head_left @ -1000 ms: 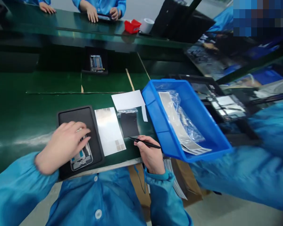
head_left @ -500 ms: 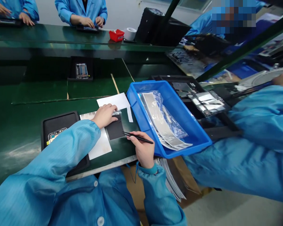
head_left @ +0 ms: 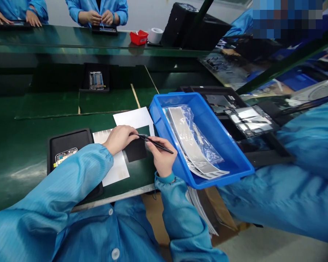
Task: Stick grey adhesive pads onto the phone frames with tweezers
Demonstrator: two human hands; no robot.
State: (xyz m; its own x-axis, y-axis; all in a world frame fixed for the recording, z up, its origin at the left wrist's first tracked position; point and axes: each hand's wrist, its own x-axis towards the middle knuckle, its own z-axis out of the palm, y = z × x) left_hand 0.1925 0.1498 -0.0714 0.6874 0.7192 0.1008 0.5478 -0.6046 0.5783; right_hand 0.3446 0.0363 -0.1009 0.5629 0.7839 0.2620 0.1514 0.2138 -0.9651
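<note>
My right hand (head_left: 163, 156) grips black tweezers (head_left: 162, 146) like a pen, their tips pointing left. The tips meet the fingertips of my left hand (head_left: 120, 139), whose thumb and fingers are drawn together. What they pinch is too small to make out. Below them lies a dark rectangular sheet (head_left: 136, 150) on the green table. White sheets lie close by: one (head_left: 116, 174) partly under my left wrist, another (head_left: 132, 117) beyond the fingers. Left of my sleeve, an opened phone body (head_left: 65, 155) sits in a black tray (head_left: 71, 137), partly covered by my arm.
A blue bin (head_left: 239, 165) with grey strips (head_left: 184, 134) and clear plastic bags stands at my right. Farther off, another black tray (head_left: 84, 85) holds a phone body (head_left: 96, 80). A co-worker's blue sleeve (head_left: 311, 145) is at right; two co-workers work across the bench.
My right hand has moved the tweezers up and left to my left fingertips. My left hand has lifted from lying over the dark sheet into a pinch. The view has shifted slightly.
</note>
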